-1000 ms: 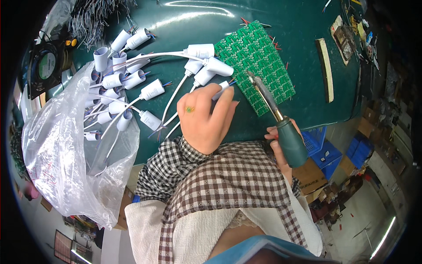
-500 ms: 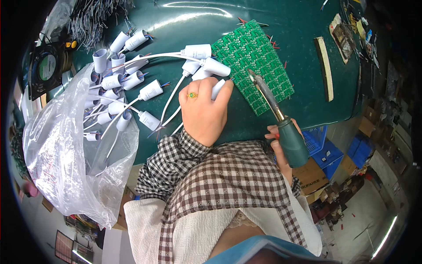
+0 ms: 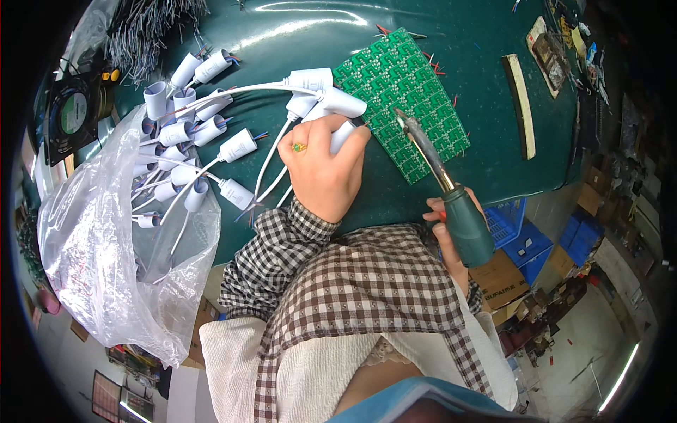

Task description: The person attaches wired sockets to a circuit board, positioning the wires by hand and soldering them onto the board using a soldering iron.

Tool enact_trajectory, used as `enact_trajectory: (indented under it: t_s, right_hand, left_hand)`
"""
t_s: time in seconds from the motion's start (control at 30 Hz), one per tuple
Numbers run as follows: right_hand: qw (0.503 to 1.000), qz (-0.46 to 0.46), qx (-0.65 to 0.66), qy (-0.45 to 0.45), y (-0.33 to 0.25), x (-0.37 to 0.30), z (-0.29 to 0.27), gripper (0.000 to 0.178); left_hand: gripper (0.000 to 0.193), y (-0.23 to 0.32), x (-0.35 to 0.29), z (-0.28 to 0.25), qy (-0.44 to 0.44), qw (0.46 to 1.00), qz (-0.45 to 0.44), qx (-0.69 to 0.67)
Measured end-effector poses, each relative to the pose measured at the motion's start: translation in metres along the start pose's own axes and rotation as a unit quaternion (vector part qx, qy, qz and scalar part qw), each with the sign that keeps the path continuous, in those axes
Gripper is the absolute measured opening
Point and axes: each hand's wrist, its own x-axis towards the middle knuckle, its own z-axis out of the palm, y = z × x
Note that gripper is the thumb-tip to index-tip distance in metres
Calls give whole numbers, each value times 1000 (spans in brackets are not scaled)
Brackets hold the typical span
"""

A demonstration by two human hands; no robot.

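Note:
My left hand [image 3: 326,173], with a ring on one finger, is closed around a white cylindrical housing [image 3: 343,135] at the left edge of the green circuit board panel [image 3: 395,99]. A small dark spot shows at that housing's upper end; its lower part is hidden under my fingers. Just beyond my knuckles lie several more white housings [image 3: 310,79] with white cables. My right hand [image 3: 451,248] grips a soldering iron [image 3: 471,229] by its thick dark green handle. Its metal shaft points up and left, and the tip appears over the panel; whether it touches cannot be told.
At left, several white wired housings [image 3: 238,145] spill from a clear plastic bag [image 3: 106,247]. Behind them lie a bundle of grey wires [image 3: 144,35] and a black fan [image 3: 70,113]. A pale strip [image 3: 520,106] and a stained block [image 3: 549,60] lie at right. Blue crates [image 3: 525,247] stand below the table.
My left hand has shifted slightly up and left with its housing, and a dark spot now shows at the housing's end. The soldering iron stays nearly still. The whole view has drifted a little.

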Motion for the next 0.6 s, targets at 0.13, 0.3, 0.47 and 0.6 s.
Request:
enact_trajectory:
  t_s: [0.13, 0.3, 0.47, 0.6]
  right_hand:
    - [1000, 0, 11, 13, -1, 1, 3, 64]
    - [1000, 6, -4, -3, -1, 2, 1, 64]
    - [1000, 15, 3, 2, -3, 3, 3, 64]
    - [1000, 6, -2, -11, -2, 4, 2, 63]
  left_hand:
    - [18, 0, -2, 5, 14, 1000, -6, -1]
    - [22, 5, 0, 8, 40, 998, -38, -18]
    - [18, 3, 1, 12, 37, 998, -50, -23]
    - [17, 4, 3, 10, 30, 998, -54, -20]
